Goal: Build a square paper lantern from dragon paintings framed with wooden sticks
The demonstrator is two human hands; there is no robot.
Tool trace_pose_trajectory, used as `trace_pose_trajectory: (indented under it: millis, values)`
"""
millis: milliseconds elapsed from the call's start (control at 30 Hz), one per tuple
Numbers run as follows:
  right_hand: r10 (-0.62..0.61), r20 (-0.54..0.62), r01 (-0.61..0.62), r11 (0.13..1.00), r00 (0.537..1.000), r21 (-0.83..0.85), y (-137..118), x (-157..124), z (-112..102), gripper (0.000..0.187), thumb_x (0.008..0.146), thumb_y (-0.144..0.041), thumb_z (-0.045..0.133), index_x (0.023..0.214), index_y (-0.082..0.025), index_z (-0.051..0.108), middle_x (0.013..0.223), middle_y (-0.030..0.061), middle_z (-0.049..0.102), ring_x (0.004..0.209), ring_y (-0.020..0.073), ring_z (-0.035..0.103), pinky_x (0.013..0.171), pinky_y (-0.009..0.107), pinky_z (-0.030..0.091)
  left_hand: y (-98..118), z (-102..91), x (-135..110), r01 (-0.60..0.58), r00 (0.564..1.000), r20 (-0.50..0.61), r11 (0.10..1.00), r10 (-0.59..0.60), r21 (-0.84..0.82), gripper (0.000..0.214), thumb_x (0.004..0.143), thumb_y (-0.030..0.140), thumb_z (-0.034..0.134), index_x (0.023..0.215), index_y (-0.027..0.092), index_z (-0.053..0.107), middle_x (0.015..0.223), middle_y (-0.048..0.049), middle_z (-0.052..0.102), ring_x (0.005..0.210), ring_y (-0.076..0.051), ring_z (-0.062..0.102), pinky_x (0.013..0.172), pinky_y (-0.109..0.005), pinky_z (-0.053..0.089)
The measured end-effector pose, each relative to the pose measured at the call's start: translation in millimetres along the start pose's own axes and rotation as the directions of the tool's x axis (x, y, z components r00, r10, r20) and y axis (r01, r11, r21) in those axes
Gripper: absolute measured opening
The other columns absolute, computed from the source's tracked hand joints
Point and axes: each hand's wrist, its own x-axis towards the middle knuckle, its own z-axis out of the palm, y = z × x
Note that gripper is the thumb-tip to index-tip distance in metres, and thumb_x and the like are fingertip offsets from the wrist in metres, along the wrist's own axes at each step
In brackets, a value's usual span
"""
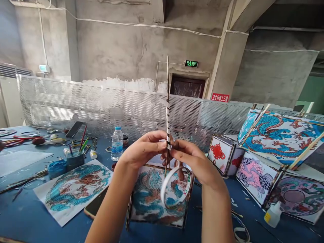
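A thin wooden stick (167, 76) stands nearly upright in front of me, with white and dark bands spiralling round its middle. My left hand (152, 145) pinches it from the left, thumb pressed on the banded part. From the other side, my right hand (189, 153) grips the stick just below, fingers partly hidden. A narrow white strip (164, 190) hangs in a loop under my right hand. Behind that loop stands a lantern panel (149, 202) with a blue and brown dragon picture in a dark stick frame.
To the left are a painted dragon sheet (78, 189), a water bottle (117, 145), paint cups (57, 168) and a dark phone (74, 129). On the right stand picture lanterns (283, 135) and a small glue bottle (273, 215). A perforated metal screen (101, 104) borders the table's far side.
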Motion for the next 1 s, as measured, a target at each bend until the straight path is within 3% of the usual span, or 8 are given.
trace_pose_trajectory:
  millis: [100,267,367,467,567,667,867,1000]
  values:
    - [0.01,0.035,-0.011,0.999,0.999,0.04,0,-1,1,0.016,0.084,-0.034,0.054,0.091,-0.02,0.054,0.08,0.0011,0.06,0.043,0.0064,0.051,0.034,0.019,0.042,0,0.1,0,0.005,1.0,0.011,1.0,-0.004,-0.022,0.013,0.066,0.024,0.072,0.073,0.015,0.065,0.067,0.0003,0.053,0.052,-0.008,0.048,0.045,-0.02,0.039]
    - [-0.011,0.014,0.011,0.999,1.0,0.031,1,-3,0,0.016,0.084,-0.036,0.054,0.089,-0.021,0.05,0.064,-0.0024,0.056,0.04,0.0064,0.048,0.03,0.015,0.035,2,7.2,-1,-0.021,0.999,-0.032,1.0,0.021,0.019,0.012,0.068,0.023,0.071,0.073,0.013,0.065,0.068,-0.0007,0.056,0.055,-0.006,0.048,0.051,-0.019,0.039]
    - [-0.036,-0.119,0.03,0.998,0.992,-0.051,1,-3,2,0.019,0.084,-0.039,0.052,0.083,-0.021,0.047,0.059,-0.0047,0.052,0.036,0.0037,0.038,0.03,0.014,0.028,6,15.4,-4,-0.096,0.986,-0.12,0.982,0.116,0.162,0.01,0.073,0.021,0.067,0.078,0.013,0.066,0.071,-0.0016,0.058,0.06,-0.008,0.051,0.057,-0.019,0.041]
    - [-0.089,-0.309,0.017,0.974,0.947,-0.228,-1,-2,9,0.022,0.086,-0.041,0.05,0.078,-0.02,0.045,0.056,-0.0063,0.046,0.038,0.0028,0.033,0.033,0.015,0.025,8,23.8,-7,-0.134,0.946,-0.236,0.932,0.222,0.338,0.011,0.075,0.021,0.066,0.083,0.014,0.067,0.073,-0.0017,0.061,0.065,-0.009,0.053,0.063,-0.021,0.043]
    - [-0.148,-0.391,-0.005,0.932,0.908,-0.363,-5,-3,15,0.025,0.087,-0.04,0.049,0.074,-0.02,0.043,0.053,-0.0075,0.042,0.038,0.0025,0.033,0.036,0.015,0.025,8,28.5,-9,-0.131,0.908,-0.312,0.895,0.281,0.426,0.016,0.072,0.022,0.068,0.086,0.015,0.068,0.074,-0.0024,0.064,0.07,-0.012,0.057,0.066,-0.022,0.046]
    - [-0.117,-0.337,-0.006,0.939,0.934,-0.343,-9,-9,14,0.025,0.087,-0.042,0.048,0.075,-0.02,0.044,0.055,-0.0069,0.045,0.037,0.0032,0.038,0.037,0.017,0.03,9,27.3,-11,-0.142,0.909,-0.307,0.903,0.281,0.406,0.017,0.072,0.021,0.069,0.088,0.015,0.07,0.074,-0.0032,0.066,0.068,-0.012,0.058,0.066,-0.023,0.047]
    - [0.047,-0.093,-0.059,0.989,0.995,-0.134,-13,-19,6,0.024,0.085,-0.044,0.052,0.084,-0.021,0.049,0.06,-0.0053,0.051,0.035,0.0058,0.045,0.032,0.018,0.035,13,20.9,-14,-0.153,0.963,-0.179,0.956,0.201,0.25,0.029,0.071,0.015,0.069,0.1,0.017,0.069,0.073,-0.0029,0.066,0.064,-0.009,0.057,0.064,-0.021,0.046]
    - [0.038,-0.09,-0.046,0.995,0.995,-0.087,-12,-18,6,0.024,0.084,-0.044,0.054,0.083,-0.021,0.048,0.061,-0.0049,0.052,0.037,0.0043,0.042,0.032,0.016,0.032,13,21.3,-14,-0.176,0.962,-0.169,0.961,0.213,0.212,0.029,0.071,0.014,0.069,0.1,0.017,0.069,0.075,-0.0033,0.066,0.066,-0.009,0.057,0.065,-0.02,0.046]
